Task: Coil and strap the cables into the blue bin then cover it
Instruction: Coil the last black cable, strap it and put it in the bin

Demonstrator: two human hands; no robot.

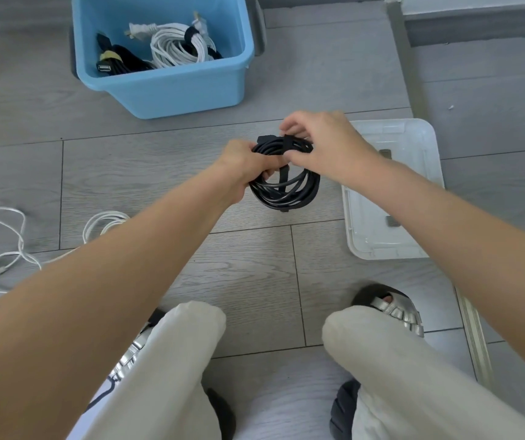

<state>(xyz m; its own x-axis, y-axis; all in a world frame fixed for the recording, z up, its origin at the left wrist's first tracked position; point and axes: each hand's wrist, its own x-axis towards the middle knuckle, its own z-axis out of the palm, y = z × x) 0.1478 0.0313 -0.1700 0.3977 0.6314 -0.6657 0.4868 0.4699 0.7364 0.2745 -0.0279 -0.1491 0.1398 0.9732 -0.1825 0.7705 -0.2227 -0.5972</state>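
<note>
The right hand (321, 144) pinches a black strap (296, 144) at the top of the coiled black cable (286, 188), while the left hand (245, 169) curls its fingers round the coil's nine o'clock side, both held above the floor (159, 173). The blue bin (172, 87) sits at eleven o'clock (two strapped coils already inside), its clear lid (426, 144) at three o'clock and a loose white cable (10, 246) at eight o'clock. If the pinch slips before the strap closes, the loops will probably spring apart and tangle.

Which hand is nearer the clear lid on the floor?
Right. The right hand works the black cable coil right beside the clear lid; the left hand grips the coil's far side.
</note>
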